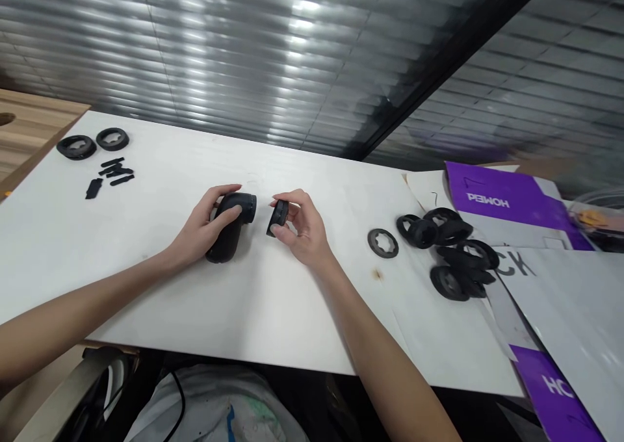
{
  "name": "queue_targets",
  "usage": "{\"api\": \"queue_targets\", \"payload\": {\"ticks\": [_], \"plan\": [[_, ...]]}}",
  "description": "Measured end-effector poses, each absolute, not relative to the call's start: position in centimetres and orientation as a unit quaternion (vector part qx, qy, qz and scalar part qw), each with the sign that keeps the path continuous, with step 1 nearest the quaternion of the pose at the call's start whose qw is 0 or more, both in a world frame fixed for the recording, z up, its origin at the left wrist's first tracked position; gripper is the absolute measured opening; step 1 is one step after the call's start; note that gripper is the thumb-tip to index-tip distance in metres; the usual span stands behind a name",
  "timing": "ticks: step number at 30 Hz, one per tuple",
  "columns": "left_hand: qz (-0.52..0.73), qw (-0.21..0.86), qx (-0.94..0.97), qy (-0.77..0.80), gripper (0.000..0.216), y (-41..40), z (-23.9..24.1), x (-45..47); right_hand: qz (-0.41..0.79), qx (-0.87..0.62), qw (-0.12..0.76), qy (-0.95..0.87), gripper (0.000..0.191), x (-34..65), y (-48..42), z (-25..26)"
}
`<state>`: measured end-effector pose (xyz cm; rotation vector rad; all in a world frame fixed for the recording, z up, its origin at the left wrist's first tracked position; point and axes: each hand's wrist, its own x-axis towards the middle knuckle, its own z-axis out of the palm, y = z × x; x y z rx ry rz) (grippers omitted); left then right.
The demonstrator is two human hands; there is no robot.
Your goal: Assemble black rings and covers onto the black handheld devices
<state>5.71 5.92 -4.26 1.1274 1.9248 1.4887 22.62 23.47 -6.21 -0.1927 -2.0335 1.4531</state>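
My left hand is wrapped round a black rounded device with a short round neck that points to the right. The device's lower end is at or just above the white table; I cannot tell which. To the right, my right hand pinches a black ring-shaped part between thumb and fingers, tilted on edge. A small gap separates this part from the device's neck. What the far side of each held thing looks like is hidden.
A flat black ring lies right of my right hand, beside a pile of black rings. At far left are two rings and several small black strips. Purple-and-white cardboard covers the right side; slatted blinds stand behind.
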Motion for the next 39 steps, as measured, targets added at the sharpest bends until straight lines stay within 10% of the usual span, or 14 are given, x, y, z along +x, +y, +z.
{"api": "queue_targets", "payload": {"ticks": [6,19,39], "plan": [[0.508,0.034,0.636,0.580,0.065,5.5,-4.6,5.7,0.628,-0.075,0.255,-0.731,0.060,22.5,21.4,-4.9],[0.487,-0.044,0.676,0.551,0.062,5.5,-4.9,5.5,0.671,-0.100,0.224,-0.700,0.057,22.6,20.2,-3.4],[0.499,0.014,0.638,0.586,0.064,5.3,-4.8,5.8,0.675,-0.144,0.209,-0.692,0.063,22.2,19.6,-3.6]]}}
